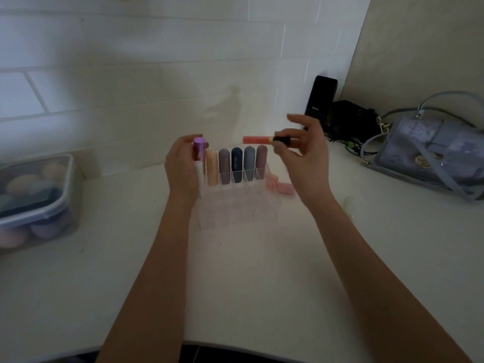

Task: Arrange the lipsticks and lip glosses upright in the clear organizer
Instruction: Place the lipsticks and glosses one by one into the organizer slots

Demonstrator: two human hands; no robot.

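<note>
Right grip [301, 150] pinches a coral, black-capped lip gloss [258, 139] sideways; left grip [183, 163] holds purple-capped tube [199, 150].

In the middle of the frame a clear organizer [235, 205] stands on the white counter [262, 284]. Five lipsticks [237, 165] stand upright in its back row. The left hand [180, 166] holds a tube with a purple cap [199, 148] upright, at the left end of this row. The right hand [306, 155] pinches a pink lip gloss [258, 139] by its dark cap; the tube lies horizontal above the organizer. At the left edge is a plastic box of makeup sponges [34, 200]. At the right edge lies a grey-blue handbag [429, 150].
</note>
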